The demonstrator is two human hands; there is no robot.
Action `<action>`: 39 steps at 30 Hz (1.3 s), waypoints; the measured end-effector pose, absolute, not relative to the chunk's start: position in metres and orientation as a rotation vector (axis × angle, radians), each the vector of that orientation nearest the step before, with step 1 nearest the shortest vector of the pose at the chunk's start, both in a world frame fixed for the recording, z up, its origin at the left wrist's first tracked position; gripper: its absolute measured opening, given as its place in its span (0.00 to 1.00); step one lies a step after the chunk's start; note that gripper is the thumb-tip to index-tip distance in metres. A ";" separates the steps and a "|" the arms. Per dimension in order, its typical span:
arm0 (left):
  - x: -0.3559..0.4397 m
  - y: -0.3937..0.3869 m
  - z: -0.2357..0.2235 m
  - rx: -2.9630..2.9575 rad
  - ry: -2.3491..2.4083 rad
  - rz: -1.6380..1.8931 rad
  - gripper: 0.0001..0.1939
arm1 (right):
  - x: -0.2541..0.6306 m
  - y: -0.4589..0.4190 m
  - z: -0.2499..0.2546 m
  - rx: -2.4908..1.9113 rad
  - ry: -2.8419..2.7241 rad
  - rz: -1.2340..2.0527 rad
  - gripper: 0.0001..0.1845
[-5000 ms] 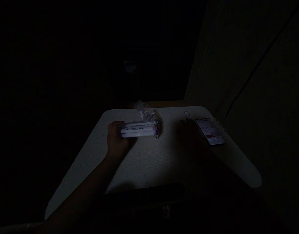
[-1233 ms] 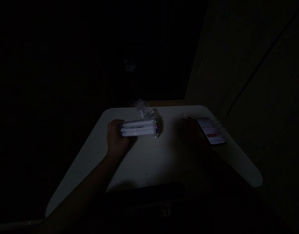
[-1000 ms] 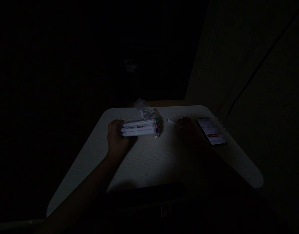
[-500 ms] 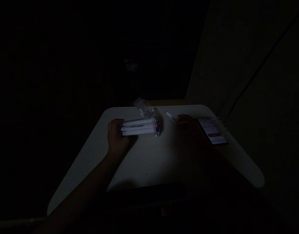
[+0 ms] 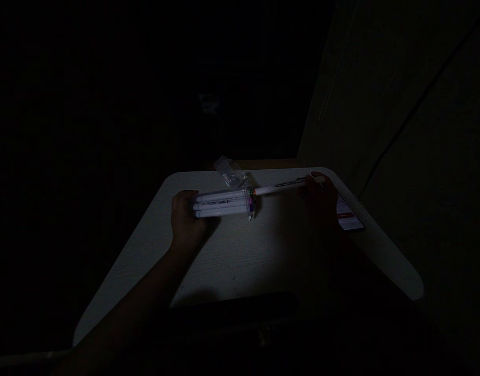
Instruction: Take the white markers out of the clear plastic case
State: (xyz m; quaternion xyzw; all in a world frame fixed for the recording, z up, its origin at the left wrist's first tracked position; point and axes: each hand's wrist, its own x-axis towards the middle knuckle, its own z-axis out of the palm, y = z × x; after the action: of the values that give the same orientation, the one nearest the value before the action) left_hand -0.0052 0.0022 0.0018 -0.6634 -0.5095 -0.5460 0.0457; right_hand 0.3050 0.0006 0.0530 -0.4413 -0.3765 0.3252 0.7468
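My left hand (image 5: pixel 185 215) is wrapped round the closed end of a clear plastic case (image 5: pixel 224 203) that lies sideways above the white table and holds several white markers with coloured tips. The case's open end points right, and its clear flap (image 5: pixel 230 172) hangs out behind. In my right hand (image 5: pixel 320 196) is a white marker (image 5: pixel 281 186), pinched near its far right end. Its orange tip (image 5: pixel 254 192) is at the mouth of the case; whether it is inside or just touching, I cannot tell.
A lit phone (image 5: pixel 350 219) lies on the right side of the table (image 5: pixel 232 256), partly hidden by my right hand. A wall with a dark cable (image 5: pixel 404 122) rises at the right. The room is very dark.
My right hand has picked the marker up off the table, turned it and moved right, with its orange tip now at the case's mouth. My left hand and the case have hardly moved.
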 end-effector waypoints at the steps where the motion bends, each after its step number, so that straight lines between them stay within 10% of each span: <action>1: -0.005 0.002 0.002 -2.023 -1.558 -1.677 0.29 | 0.304 0.000 0.053 -0.962 -0.840 0.734 0.23; 25: 0.000 -0.004 0.006 -2.039 -1.638 -1.684 0.31 | 0.236 -0.039 0.019 -1.049 -2.117 0.313 0.44; 39: 0.004 -0.004 0.004 -1.998 -1.830 -1.899 0.34 | 0.256 -0.022 0.018 -1.168 -1.828 0.512 0.41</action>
State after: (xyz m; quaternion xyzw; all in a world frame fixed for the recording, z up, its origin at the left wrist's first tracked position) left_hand 0.0035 -0.0035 0.0043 -0.6018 -0.5512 -0.5719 -0.0836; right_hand 0.2561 -0.0222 0.0180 -0.4704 -0.7363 0.2062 0.4405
